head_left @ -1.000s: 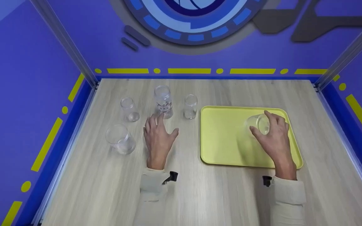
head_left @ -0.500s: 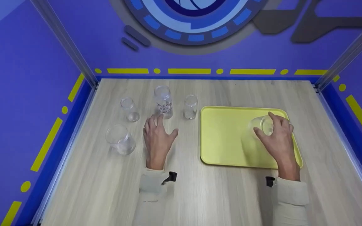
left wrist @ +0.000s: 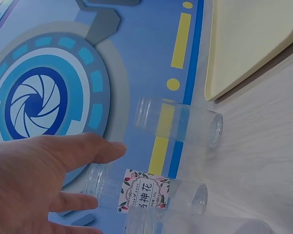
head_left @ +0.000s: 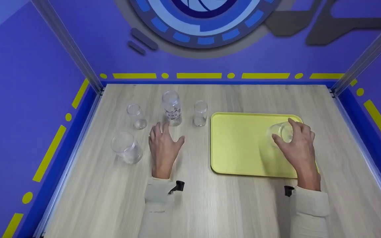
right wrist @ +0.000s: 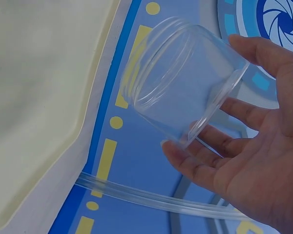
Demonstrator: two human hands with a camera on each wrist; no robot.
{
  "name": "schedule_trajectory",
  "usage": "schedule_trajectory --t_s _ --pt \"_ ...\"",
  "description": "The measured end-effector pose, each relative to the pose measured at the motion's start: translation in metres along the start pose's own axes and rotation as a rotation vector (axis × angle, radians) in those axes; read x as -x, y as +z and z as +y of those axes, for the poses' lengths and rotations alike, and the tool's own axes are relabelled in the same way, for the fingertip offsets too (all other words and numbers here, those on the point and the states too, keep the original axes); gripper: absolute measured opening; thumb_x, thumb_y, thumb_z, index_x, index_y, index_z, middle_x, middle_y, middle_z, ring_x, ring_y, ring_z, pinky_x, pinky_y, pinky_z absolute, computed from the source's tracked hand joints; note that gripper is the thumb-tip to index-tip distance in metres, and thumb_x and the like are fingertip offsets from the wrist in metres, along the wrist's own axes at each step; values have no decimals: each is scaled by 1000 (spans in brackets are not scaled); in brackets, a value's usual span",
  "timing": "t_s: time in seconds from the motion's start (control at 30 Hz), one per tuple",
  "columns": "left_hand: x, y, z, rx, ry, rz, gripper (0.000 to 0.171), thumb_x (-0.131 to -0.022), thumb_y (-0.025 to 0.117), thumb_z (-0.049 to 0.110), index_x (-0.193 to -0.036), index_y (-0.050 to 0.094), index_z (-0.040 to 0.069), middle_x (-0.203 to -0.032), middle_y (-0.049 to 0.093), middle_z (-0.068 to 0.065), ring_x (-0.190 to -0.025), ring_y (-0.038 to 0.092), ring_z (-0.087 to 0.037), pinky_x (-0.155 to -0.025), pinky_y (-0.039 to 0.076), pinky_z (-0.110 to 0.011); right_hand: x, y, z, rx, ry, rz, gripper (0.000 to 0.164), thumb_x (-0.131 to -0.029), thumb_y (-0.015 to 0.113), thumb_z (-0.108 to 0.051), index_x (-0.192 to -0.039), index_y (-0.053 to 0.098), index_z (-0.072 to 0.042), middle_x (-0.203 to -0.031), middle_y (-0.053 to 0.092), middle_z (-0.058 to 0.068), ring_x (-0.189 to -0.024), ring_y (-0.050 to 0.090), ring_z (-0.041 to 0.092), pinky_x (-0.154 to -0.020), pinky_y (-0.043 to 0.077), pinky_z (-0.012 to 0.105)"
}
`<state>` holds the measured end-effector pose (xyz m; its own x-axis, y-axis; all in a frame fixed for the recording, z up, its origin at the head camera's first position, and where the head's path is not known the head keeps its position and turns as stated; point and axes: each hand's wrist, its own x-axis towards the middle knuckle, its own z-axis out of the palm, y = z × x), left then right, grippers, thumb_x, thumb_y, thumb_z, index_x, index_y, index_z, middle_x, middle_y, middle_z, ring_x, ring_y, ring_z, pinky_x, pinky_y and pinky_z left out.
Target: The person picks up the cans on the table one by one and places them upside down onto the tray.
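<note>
My right hand [head_left: 299, 150] grips a clear wide jar [right wrist: 180, 83] round its base, thumb on one side and fingers on the other. The jar is tilted, its threaded mouth pointing down toward the yellow tray [head_left: 236, 142], and it hangs over the tray's right part. My left hand [head_left: 164, 152] is spread with nothing in it, fingertips just in front of a tall clear jar [head_left: 172, 110] that carries a printed label [left wrist: 144, 190]. To that jar's right stands a slim clear jar [head_left: 200, 114].
Another slim clear jar [head_left: 137, 116] stands at the left, with a wide clear jar [head_left: 127, 148] in front of it. Blue-purple panels [head_left: 45, 82] enclose the wooden table [head_left: 210, 205] at the back and both sides.
My right hand has moved steadily right across the tray, carrying the wide jar. My left hand has shifted slightly left; the standing jars have stayed put.
</note>
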<state>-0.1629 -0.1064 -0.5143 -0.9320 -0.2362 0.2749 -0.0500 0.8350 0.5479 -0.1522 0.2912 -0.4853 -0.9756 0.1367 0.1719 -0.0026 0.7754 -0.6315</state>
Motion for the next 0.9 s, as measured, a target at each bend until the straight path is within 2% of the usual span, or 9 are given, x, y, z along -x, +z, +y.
schedule_trajectory --t_s 0.4,0.9 --pt "-1 -1 -5 6 -25 -5 74 -81 93 30 -140 63 -2 -147 53 -29 -139 47 -47 -114 37 -59 0 -2 7 28 8 -10 79 -97 77 -24 -157 38 9 -149 35 39 -134 30 59 -104 33 71" --pt "-3 -3 -10 6 -81 -37 76 -83 92 31 -145 61 1 -150 51 -29 -138 47 -46 -105 47 -61 1 -6 14 43 27 -15 78 -98 75 -24 -158 38 9 -150 34 40 -134 30 60 -103 34 71"
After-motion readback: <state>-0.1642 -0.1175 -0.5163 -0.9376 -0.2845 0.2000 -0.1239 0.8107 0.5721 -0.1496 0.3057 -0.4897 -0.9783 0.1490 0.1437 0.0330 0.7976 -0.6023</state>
